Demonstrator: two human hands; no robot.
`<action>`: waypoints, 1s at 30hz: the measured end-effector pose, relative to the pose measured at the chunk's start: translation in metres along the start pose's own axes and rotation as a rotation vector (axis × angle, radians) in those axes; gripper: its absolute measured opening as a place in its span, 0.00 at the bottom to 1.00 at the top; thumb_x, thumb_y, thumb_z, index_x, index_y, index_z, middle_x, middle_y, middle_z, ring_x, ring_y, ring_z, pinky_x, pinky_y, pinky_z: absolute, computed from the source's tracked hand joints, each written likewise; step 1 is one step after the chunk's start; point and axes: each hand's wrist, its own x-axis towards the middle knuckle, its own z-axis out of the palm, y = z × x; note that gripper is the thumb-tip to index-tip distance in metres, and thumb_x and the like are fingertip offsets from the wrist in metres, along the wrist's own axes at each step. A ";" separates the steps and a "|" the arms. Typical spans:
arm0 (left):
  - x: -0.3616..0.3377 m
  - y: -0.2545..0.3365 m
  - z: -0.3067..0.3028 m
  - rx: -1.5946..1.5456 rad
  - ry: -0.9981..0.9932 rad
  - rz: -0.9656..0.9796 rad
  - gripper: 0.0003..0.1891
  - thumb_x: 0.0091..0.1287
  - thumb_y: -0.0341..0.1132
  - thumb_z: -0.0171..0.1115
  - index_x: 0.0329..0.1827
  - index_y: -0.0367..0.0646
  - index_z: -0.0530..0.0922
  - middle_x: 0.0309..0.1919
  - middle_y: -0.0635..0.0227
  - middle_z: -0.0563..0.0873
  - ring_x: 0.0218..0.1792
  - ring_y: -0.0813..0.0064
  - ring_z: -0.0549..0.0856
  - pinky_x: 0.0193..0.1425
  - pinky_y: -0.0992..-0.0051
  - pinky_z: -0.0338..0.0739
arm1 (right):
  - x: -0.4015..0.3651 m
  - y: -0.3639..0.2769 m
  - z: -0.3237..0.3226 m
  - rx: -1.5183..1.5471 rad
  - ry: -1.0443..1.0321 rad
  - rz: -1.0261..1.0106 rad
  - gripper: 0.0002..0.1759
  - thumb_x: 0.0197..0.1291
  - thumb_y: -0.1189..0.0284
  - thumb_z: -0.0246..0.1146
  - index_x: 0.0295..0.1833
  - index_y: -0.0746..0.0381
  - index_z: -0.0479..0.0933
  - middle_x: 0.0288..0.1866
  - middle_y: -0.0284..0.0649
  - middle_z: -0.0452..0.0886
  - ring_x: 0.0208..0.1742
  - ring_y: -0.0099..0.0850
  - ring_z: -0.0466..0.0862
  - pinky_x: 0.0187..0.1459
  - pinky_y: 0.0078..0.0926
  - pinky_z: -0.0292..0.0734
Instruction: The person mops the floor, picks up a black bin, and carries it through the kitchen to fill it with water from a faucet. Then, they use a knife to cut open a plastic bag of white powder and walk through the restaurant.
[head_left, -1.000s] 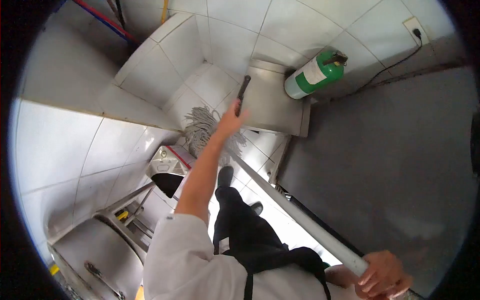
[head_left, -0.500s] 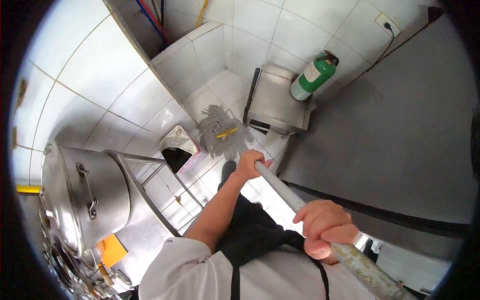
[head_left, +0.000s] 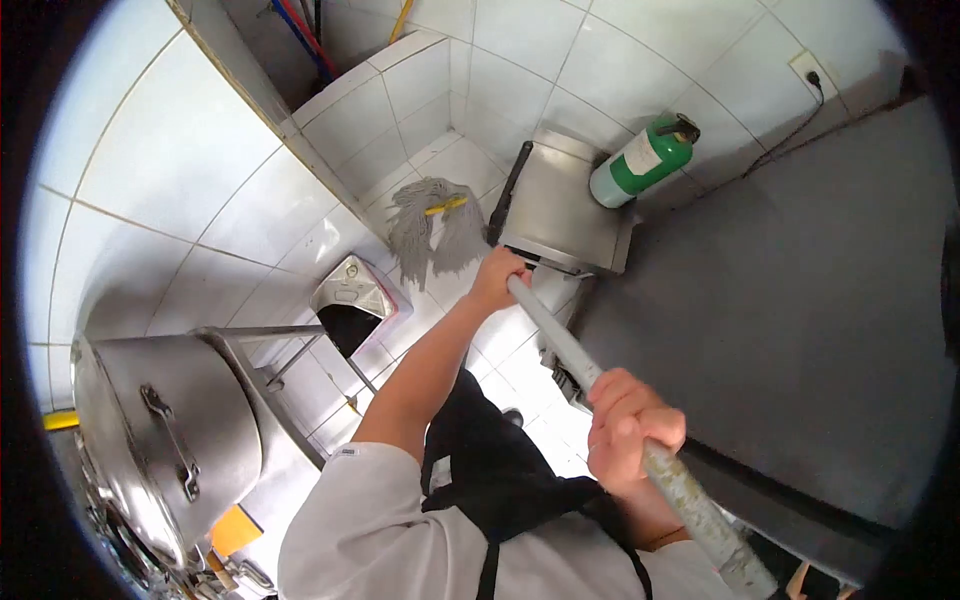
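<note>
A string mop with grey strands [head_left: 462,240] and a yellow clamp rests on the white tiled floor, between the low wall and a metal box. Its pale, worn handle [head_left: 562,342] slants from the mop head down to the lower right of the view. Around the lower part of that handle, nearer the floor, my left hand [head_left: 498,279] is closed. My right hand [head_left: 632,424] grips the handle higher up, close to my chest, its fingers wrapped round the pole. Part of the handle near the mop head is hidden behind my left hand.
A green fire extinguisher [head_left: 645,162] lies on the stainless steel box [head_left: 562,205]. An open-topped tin [head_left: 352,305] stands on the floor by the left wall. At left, a big lidded pot [head_left: 175,430] sits on a metal table. A dark grey surface [head_left: 780,300] fills the right.
The mop head has moved away from me, up and slightly left, its strands now spread apart. Both hands have moved forward with the handle, and the view has shifted a little.
</note>
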 end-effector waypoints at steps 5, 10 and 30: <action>0.061 -0.103 -0.009 0.032 -0.213 -0.061 0.10 0.44 0.30 0.72 0.22 0.47 0.75 0.23 0.63 0.79 0.33 0.54 0.80 0.42 0.60 0.71 | 0.022 0.094 0.011 0.009 -0.048 -0.016 0.11 0.65 0.77 0.59 0.34 0.60 0.62 0.25 0.38 0.72 0.26 0.28 0.72 0.35 0.41 0.74; 0.083 -0.128 -0.025 0.408 -0.198 -0.114 0.13 0.46 0.35 0.74 0.29 0.46 0.77 0.30 0.62 0.81 0.37 0.54 0.81 0.45 0.58 0.73 | 0.022 0.158 0.021 -0.007 -0.109 0.033 0.10 0.62 0.81 0.60 0.34 0.63 0.64 0.28 0.40 0.75 0.31 0.33 0.77 0.53 0.50 0.76; 0.031 -0.050 -0.012 0.001 -0.205 -0.039 0.11 0.46 0.39 0.71 0.21 0.44 0.76 0.21 0.59 0.81 0.28 0.52 0.81 0.32 0.60 0.74 | 0.049 0.045 -0.012 0.196 -0.010 0.020 0.15 0.61 0.68 0.66 0.29 0.58 0.66 0.14 0.33 0.70 0.14 0.27 0.71 0.21 0.30 0.72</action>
